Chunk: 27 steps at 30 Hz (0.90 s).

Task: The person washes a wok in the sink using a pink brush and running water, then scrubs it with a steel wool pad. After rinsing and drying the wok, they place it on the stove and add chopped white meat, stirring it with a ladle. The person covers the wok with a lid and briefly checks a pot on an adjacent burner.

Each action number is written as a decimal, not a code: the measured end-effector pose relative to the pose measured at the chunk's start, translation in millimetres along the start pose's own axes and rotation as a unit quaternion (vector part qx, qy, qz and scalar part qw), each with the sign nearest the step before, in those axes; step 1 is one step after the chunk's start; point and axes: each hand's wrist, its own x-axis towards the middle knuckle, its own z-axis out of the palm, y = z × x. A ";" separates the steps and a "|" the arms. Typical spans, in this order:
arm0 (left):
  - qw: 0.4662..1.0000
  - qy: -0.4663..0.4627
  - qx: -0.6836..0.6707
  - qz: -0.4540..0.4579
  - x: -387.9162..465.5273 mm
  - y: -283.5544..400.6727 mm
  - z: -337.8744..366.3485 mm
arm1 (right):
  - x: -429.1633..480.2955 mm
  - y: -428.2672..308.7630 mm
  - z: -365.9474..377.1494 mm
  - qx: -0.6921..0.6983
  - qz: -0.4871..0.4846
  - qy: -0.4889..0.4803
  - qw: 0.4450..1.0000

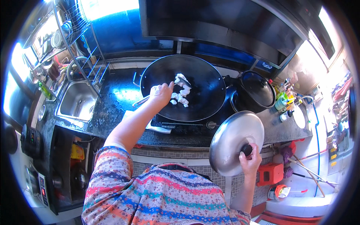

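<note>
A large black wok (202, 98) rests on the gas stove (191, 126). White lumps of food (181, 98), perhaps solid fat, lie in its middle. My left hand (161, 94) grips the handle of a metal spatula (184, 81), whose blade touches the upper lump. The handle's end sticks out past my wrist over the wok's left rim. On the right, my right hand (250, 159) pinches the black knob (246, 150) of a domed metal lid (230, 140). That lid is held tilted in front of the counter's edge, away from the wok.
A black lidded pot (256, 91) stands right of the wok. Left is a steel sink (77, 101) beneath a metal dish rack (84, 50). A range hood (219, 31) overhangs the back. Bottles and cups (284, 101) crowd the right corner. A red stool (270, 173) sits below the counter.
</note>
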 end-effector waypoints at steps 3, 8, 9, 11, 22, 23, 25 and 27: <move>1.000 0.010 -0.005 -0.004 15.6 2.7 2.0 | -0.4 2.8 5.1 -0.002 0.010 -0.016 1.000; 1.000 -0.011 -0.001 -0.012 22.0 -2.7 -3.3 | -1.3 6.8 7.9 -0.023 -0.004 -0.019 1.000; 1.000 -0.007 -0.007 -0.026 19.0 -6.7 -3.2 | -2.6 6.9 7.9 -0.015 0.001 -0.016 1.000; 0.990 -0.012 -0.114 -0.078 15.2 -22.2 2.9 | -3.7 5.3 7.2 0.003 0.011 -0.010 1.000; 0.563 -0.091 -0.804 -0.170 -61.7 -34.6 -22.4 | 77.3 -99.0 31.3 -0.017 -0.113 -0.104 0.988; 0.551 -0.091 -0.810 -0.178 -69.5 -32.1 -23.6 | 85.2 -114.3 41.2 -0.038 -0.126 -0.120 0.984; 0.529 -0.058 -0.835 -0.140 -87.6 -32.9 -20.7 | 97.8 -139.8 62.9 -0.056 -0.194 -0.133 0.970; 0.495 -0.027 -0.862 -0.102 -107.3 -36.2 -16.9 | 107.7 -157.0 88.1 -0.042 -0.238 -0.151 0.958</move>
